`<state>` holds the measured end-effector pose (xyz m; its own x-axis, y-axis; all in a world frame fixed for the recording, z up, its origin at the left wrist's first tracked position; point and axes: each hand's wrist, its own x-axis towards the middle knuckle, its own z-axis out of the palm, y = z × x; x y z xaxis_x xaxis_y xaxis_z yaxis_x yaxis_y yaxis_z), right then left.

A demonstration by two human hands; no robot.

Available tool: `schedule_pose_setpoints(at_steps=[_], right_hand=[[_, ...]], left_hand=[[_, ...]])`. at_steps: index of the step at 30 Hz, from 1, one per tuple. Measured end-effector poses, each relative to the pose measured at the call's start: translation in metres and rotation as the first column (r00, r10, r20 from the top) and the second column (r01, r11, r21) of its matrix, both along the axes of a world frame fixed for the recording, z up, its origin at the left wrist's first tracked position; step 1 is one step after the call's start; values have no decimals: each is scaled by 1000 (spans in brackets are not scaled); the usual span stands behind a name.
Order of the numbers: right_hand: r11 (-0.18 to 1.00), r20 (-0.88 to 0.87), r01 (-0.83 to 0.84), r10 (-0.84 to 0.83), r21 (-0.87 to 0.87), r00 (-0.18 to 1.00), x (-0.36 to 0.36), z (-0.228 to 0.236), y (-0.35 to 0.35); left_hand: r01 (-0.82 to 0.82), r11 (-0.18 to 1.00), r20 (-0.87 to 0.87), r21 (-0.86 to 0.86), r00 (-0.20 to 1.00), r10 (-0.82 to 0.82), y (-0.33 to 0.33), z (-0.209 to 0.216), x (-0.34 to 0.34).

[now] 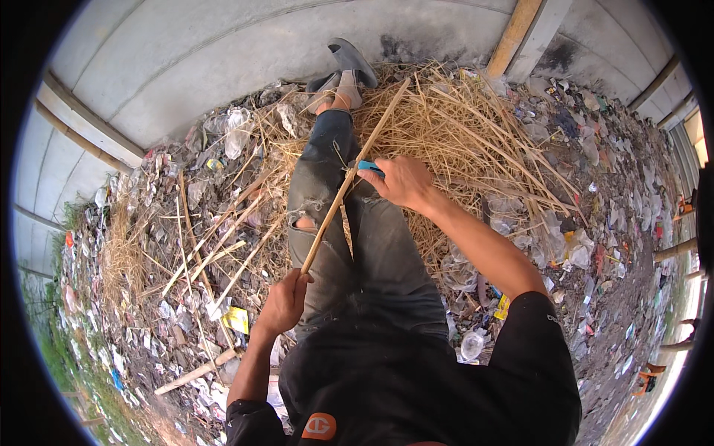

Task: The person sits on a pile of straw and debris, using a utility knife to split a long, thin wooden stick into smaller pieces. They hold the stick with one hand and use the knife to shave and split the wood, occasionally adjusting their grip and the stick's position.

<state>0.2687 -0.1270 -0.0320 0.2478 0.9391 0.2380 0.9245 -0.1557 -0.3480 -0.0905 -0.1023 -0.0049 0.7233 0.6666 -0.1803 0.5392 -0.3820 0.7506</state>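
Note:
A long, pale bamboo-like strip [331, 221] lies slantwise over my legs, from the lower left up toward my feet. My left hand [284, 303] is closed around its near end. Close to the strip's middle, my right hand [405, 182] grips a small blue-handled tool [370, 169], which is against the strip. The tool's working end is too small to make out. Under the strip are my worn jeans [320, 186], torn at the knee. A heap of thin straw-coloured shavings [454, 141] spreads beside and beyond my right hand.
Several loose strips [223, 256] lie on the left among litter. A yellow packet [236, 320] is near my left forearm, and a clear plastic cup [472, 345] is by my right hip. A grey wall [223, 52] with a wooden post [513, 37] stands beyond my feet.

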Motion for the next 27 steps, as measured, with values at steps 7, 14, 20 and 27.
schedule_pose_setpoints(at_steps=[7, 14, 20, 27], right_hand=[[1000, 70, -17, 16, 23, 997, -9, 2, -3], [998, 155, -68, 65, 16, 986, 3, 3, -2], [993, 212, -95, 78, 73, 974, 11, 17, 1], [992, 241, -110, 91, 66, 966, 24, 19, 4]], left_hand=[[45, 999, -19, -12, 999, -45, 13, 9, -8], [42, 990, 16, -134, 999, -40, 13, -11, -7], [10, 907, 74, -421, 997, 23, 17, -10, -3], [29, 592, 134, -805, 982, 133, 24, -6, 2]])
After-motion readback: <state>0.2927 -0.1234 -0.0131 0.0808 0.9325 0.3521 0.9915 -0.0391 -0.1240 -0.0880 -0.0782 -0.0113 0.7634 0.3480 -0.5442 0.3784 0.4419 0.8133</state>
